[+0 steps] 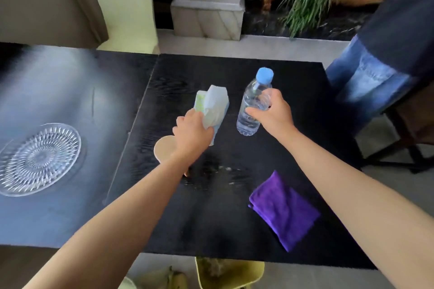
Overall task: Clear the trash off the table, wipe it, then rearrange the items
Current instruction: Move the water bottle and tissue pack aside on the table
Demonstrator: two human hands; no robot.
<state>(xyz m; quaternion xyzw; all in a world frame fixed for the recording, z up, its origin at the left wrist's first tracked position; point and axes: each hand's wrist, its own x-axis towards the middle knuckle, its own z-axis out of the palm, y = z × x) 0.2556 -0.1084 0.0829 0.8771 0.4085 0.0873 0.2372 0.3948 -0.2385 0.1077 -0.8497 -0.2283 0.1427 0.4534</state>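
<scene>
On the black wood-grain table (211, 223), the two hands are apart, each closed round its own object. The left hand (192, 134) grips the near end of a soft white tissue pack with green and blue print (217, 103), which lies just past the table's middle at about 12 o'clock with a loose tissue standing out of its top. The right hand (272, 112) wraps fingers and thumb round the middle of a clear plastic water bottle with a light blue cap (252, 98) at about 1 o'clock, just beside the pack but not touching it. Whether the bottle's base rests on the table cannot be told. A beige paper cup (164, 148) sits partly under the left wrist at 10 o'clock. A folded purple microfibre cloth (284, 211) lies flat at 4 o'clock, well apart from both hands. Pale streaks (225, 169) mark the surface near the middle. A round clear cut-glass plate (40, 158) rests far out at 9 o'clock. Below the near edge, at 6 o'clock, a yellow-green bin (256, 272) shows.
</scene>
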